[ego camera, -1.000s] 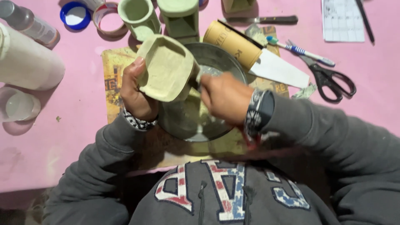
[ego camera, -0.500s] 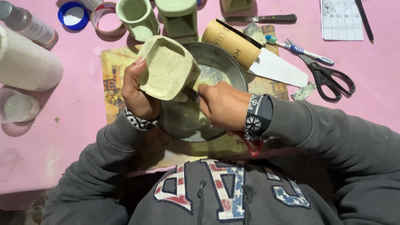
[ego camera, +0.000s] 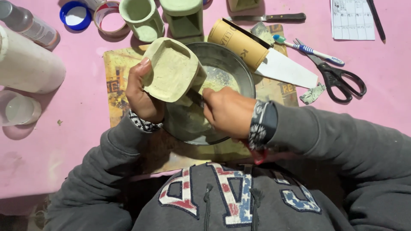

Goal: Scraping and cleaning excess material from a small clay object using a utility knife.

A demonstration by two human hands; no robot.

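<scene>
The left hand (ego camera: 143, 96) grasps a pale green square clay dish (ego camera: 171, 70) by its left edge, thumb on the rim and fingers wrapped beneath, holding it tilted with its hollow facing up, just left of frame centre. The dish sits above the left rim of a round metal pan (ego camera: 233, 64), which lies at the centre of the frame on a printed yellow mat (ego camera: 115, 77). The right hand (ego camera: 227, 112) is clenched, fingers curled inward, with its fingertips pressed at the lower right corner of the dish; whether it pinches a tool cannot be told. Pale dust coats the pan floor. A roll of brown sandpaper (ego camera: 242, 42), partly unrolled to a white sheet, leans across the upper right rim of the pan. In the upper centre of the frame stand a green cylindrical cup (ego camera: 141, 19) and a green block-shaped pot (ego camera: 184, 17). A knife (ego camera: 269, 18) lies above the roll. A toothbrush (ego camera: 308, 49) and black scissors (ego camera: 338, 79) lie at the upper right, touching each other, with a printed paper sheet (ego camera: 353, 19) and a pencil (ego camera: 376, 19) above them. At the upper left are a blue lid (ego camera: 75, 15), a tape ring (ego camera: 109, 17), a bottle (ego camera: 28, 25), a large white cylinder (ego camera: 25, 64) and a clear cup (ego camera: 17, 109). All rest on a pink table (ego camera: 64, 141).
</scene>
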